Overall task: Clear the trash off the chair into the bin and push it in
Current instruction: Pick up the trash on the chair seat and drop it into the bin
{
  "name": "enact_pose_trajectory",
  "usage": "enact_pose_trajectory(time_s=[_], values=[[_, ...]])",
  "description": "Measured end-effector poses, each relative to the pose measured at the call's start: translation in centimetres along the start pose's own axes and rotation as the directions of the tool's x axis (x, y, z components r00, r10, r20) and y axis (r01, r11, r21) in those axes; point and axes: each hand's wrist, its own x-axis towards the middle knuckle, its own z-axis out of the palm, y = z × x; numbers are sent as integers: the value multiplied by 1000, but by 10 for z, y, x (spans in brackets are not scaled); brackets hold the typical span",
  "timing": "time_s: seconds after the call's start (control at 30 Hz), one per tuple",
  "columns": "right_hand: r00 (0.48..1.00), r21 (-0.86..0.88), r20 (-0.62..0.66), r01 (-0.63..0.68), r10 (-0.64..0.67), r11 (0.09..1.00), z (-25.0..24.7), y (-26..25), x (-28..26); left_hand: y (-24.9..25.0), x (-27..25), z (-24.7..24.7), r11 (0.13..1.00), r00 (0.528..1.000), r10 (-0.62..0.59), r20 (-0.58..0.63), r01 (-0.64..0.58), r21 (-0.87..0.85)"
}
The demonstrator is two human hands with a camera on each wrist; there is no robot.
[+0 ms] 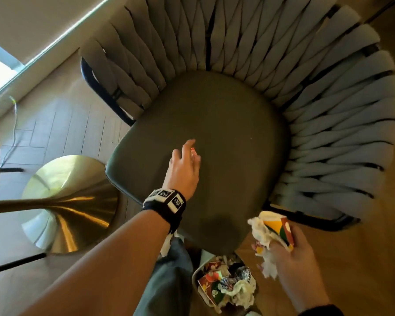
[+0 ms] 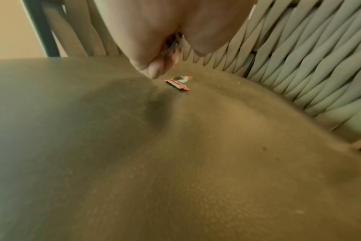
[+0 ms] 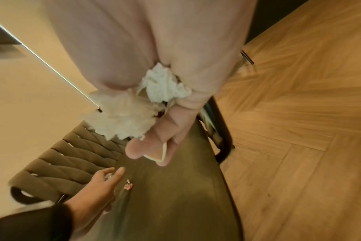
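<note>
- Your right hand (image 1: 299, 254) has its fingers curled round a bundle of trash: crumpled white tissue (image 3: 122, 120) and a folded colourful paper cup (image 1: 279, 229). It hangs just off the front corner of the chair, close to the bin but not yet over it.
- Your left hand (image 1: 184, 169) is low over the seat (image 1: 226, 124). Its fingers are loosely bent and something small and shiny shows between them; I cannot tell whether they pinch it or only reach past it.
- 1 small red wrapper (image 2: 178, 83) lies flat on the seat, just beside your left fingertips (image 2: 153, 71). A pale crumb or 2 sits nearer the backrest.
- The bin (image 1: 195, 277) stands on the floor below the seat's front edge, already heaped with printed cups and tissue.
- My reading: the clearing is nearly finished. Left to do: lift that wrapper, drop both handfuls in the bin, then push the chair in.
- The seat is a smooth grey-green cushion, ringed by a curved backrest of woven padded straps (image 1: 328, 110) on a dark metal frame.
- The floor is herringbone wood (image 3: 299, 114). A brass pedestal table base (image 1: 66, 201) stands just to the chair's left, and a pale wall with a bright window strip lies beyond.
</note>
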Motion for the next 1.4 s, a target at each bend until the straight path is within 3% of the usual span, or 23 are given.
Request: enact_pose_trajectory(time_s=[0.13,0.3,0.4,0.5,0.63,0.77,0.87,1.0,1.07,1.17,1.2,1.27,1.4], values=[[998,-82,39,-42,45,996,-23,52,-31,0,21,37,942,993,-97,65,70,327],[999,-112,36,6,-2,994,-50,97,-49,7,20,49,942,992,-125,-25,126,310],[997,-97,76,3,4,995,-58,122,-48,12,-33,55,990,995,-90,-40,93,105],[997,-177,81,13,1,984,-49,157,-34,14,-117,70,1000,1000,1,-19,-1,-21],[992,-323,125,47,-7,945,-17,199,-4,-8,-232,112,997,994,-59,94,64,-50],[979,-572,197,164,-60,803,30,231,34,-57,-293,169,979,971,-192,144,199,-42],[949,-726,273,312,-159,613,66,250,65,-85,-307,202,941,931,-334,146,338,1],[902,-857,321,407,-289,316,104,268,98,-110,-305,234,938,937,-345,65,346,-14],[903,-891,311,385,-297,241,117,278,110,-115,-300,245,928,925,-374,69,372,40],[931,-892,300,351,-208,285,126,289,121,-124,-296,261,833,797,-553,243,532,151],[933,-886,309,353,-184,300,126,290,123,-128,-296,266,829,768,-559,314,523,197],[933,-867,326,359,-150,347,120,289,122,-132,-299,269,853,760,-522,387,459,248],[936,-811,327,350,-133,469,96,273,113,-117,-300,251,855,792,-518,323,492,164]])
